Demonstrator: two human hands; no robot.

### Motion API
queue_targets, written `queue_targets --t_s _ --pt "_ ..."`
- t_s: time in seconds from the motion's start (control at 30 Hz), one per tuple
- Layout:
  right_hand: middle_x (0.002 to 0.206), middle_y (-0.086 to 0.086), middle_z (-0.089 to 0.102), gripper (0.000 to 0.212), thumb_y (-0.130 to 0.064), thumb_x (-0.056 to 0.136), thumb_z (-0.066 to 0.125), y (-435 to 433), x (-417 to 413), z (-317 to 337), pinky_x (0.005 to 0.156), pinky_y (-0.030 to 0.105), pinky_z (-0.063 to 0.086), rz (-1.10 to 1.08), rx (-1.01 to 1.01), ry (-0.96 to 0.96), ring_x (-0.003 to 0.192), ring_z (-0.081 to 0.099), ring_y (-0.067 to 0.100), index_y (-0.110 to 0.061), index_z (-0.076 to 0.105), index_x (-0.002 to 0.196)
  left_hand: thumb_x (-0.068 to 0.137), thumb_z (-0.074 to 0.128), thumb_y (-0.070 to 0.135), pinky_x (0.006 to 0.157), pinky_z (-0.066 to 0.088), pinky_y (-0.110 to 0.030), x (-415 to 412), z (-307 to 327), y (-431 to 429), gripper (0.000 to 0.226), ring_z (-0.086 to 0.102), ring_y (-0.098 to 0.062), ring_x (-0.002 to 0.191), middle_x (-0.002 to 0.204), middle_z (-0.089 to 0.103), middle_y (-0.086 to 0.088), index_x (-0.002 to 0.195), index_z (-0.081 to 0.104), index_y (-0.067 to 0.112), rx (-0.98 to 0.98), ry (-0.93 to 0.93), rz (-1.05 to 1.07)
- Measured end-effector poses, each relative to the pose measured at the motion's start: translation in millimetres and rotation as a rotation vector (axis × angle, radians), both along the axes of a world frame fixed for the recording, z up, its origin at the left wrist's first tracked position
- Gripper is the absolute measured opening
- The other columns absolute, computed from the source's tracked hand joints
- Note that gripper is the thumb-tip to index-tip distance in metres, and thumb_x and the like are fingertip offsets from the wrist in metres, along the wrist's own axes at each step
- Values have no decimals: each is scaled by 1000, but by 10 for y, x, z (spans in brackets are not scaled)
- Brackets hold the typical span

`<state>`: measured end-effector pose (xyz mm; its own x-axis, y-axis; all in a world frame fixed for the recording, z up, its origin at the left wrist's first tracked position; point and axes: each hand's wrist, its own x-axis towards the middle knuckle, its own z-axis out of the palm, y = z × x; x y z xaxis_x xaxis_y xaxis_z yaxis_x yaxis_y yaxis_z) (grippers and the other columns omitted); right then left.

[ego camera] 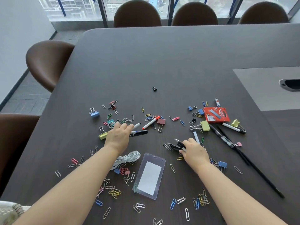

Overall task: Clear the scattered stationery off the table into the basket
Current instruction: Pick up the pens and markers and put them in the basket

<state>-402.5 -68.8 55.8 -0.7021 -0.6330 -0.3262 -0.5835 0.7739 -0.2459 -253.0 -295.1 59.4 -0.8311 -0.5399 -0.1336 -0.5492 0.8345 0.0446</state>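
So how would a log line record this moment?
left hand: holds markers | right hand: holds black pens | basket: unseen | clips: scattered

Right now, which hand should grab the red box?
The right hand. The red box lies on its side of the table, just beyond it; the left hand is farther off, on the other side. Both hands grip pens, so unloading first may help.

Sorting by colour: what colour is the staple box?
The staple box is red, head view.

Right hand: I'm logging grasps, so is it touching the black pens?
Touching. In the head view the right hand curls its fingers around the black pens.
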Motion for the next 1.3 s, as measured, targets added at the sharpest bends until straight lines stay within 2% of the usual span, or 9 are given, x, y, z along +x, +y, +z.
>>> queue_targets --t_s 0.2,0.37,0.5,0.57,0.73,0.9,1.0,1.17,1.3 --pt "96 6 48 24 -30 95 43 45 -35 54 72 34 38 -78 -58 -6 83 43 24 -14 43 113 87 36 -3 81 41 -45 -362 21 142 30 56 -36 85 112 47 -9 111 41 14 196 63 112" --pt "126 7 47 38 -20 96 41 157 -200 39 84 36 41 -236 -189 -55 106 53 28 -14 33 133 89 38 6 68 36 -39 -670 -12 213 24 53 -37 85 105 53 -15 112 36 10 269 115 140" --pt "113 11 54 15 -21 93 46 253 -356 -18 70 32 39 -355 -170 -9 95 56 31 -10 44 103 93 40 15 71 42 -42 -872 -85 193 30 57 -41 90 107 47 -14 123 40 17 250 101 127" --pt "104 10 57 20 -29 91 52 279 -408 -47 66 30 37 -371 -145 -16 94 55 29 -12 42 90 94 42 17 71 44 -42 -927 -117 178 27 58 -40 91 109 44 -13 121 43 15 215 66 126" --pt "100 8 56 24 -34 90 54 280 -478 -109 66 30 38 -374 -74 -38 93 56 27 -14 43 83 95 44 29 75 44 -40 -996 -204 184 27 56 -38 99 112 49 -11 110 47 7 164 -33 116" --pt "99 7 57 17 -29 93 46 292 -448 -81 63 30 36 -323 -132 -18 85 57 29 -13 41 87 96 41 27 79 43 -43 -925 -222 252 27 54 -37 105 116 49 -13 112 43 5 195 -95 157" --pt "94 9 63 12 -22 92 46 338 -411 19 63 31 39 -326 -198 -46 77 54 29 -13 38 95 96 35 11 82 43 -42 -837 -148 354 20 52 -35 109 119 48 -14 114 41 5 186 -160 193" --pt "105 9 65 37 -16 90 46 556 -340 151 76 33 43 -296 -235 -71 97 58 30 -16 39 127 90 35 -1 84 42 -38 -717 -6 592 31 45 -28 112 119 45 -11 118 40 8 148 -150 177" --pt "101 14 63 25 -12 89 42 851 -372 162 73 37 42 -348 -252 -91 92 55 36 -9 45 114 90 34 1 77 37 -35 -834 109 878 25 45 -29 108 115 46 -12 112 43 7 211 -104 117"
